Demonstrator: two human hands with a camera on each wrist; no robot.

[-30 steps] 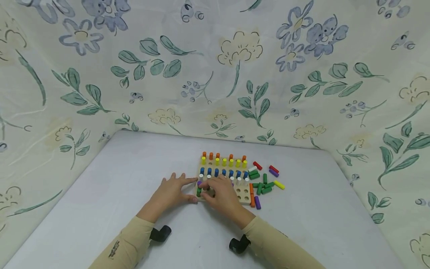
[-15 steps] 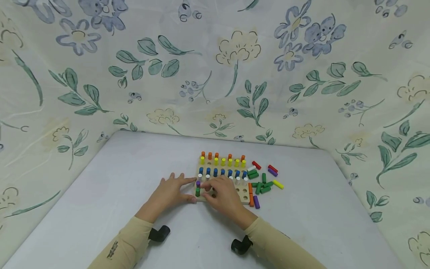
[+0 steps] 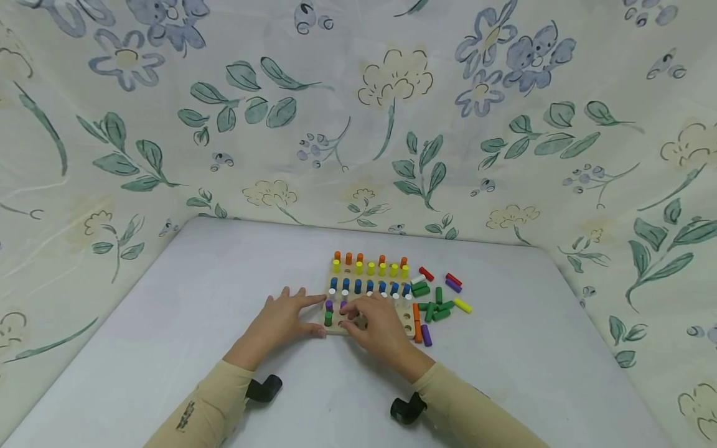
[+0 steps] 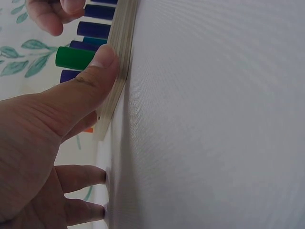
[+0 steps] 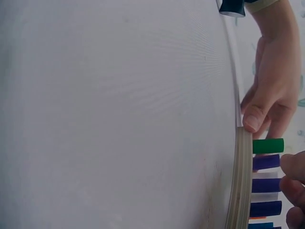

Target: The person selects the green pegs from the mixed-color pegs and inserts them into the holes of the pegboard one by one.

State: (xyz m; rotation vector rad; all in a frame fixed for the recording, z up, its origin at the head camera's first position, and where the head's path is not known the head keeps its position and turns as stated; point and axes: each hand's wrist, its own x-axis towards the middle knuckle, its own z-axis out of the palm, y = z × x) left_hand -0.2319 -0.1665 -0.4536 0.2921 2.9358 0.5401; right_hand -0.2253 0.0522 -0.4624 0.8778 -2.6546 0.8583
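Note:
A wooden pegboard (image 3: pixel 411 322) carries rows of orange, yellow, blue, white and purple pegs. A green peg (image 3: pixel 328 318) stands in its front left corner, with a purple peg (image 3: pixel 329 306) just behind it. My left hand (image 3: pixel 284 316) rests at that corner, fingers spread; in the left wrist view its thumb (image 4: pixel 97 67) presses the board's edge. My right hand (image 3: pixel 376 320) hovers over the front rows, thumb and index bent and apart, nothing showing between them. Its fingertips (image 5: pixel 291 166) are right by the tops of the purple pegs (image 5: pixel 267 185) in the right wrist view.
Loose green pegs (image 3: pixel 441 315) lie right of the board, along with a yellow peg (image 3: pixel 462 305), red pegs (image 3: pixel 426 274) and purple ones. Two orange pegs (image 3: pixel 417 331) lie along the board's right edge. Floral cloth (image 3: pixel 358 124) hangs behind the white table (image 3: pixel 252 255).
My right hand has drawn a little rightward from the green peg, leaving it and the purple peg behind it in plain sight. The left hand keeps its place at the board's corner.

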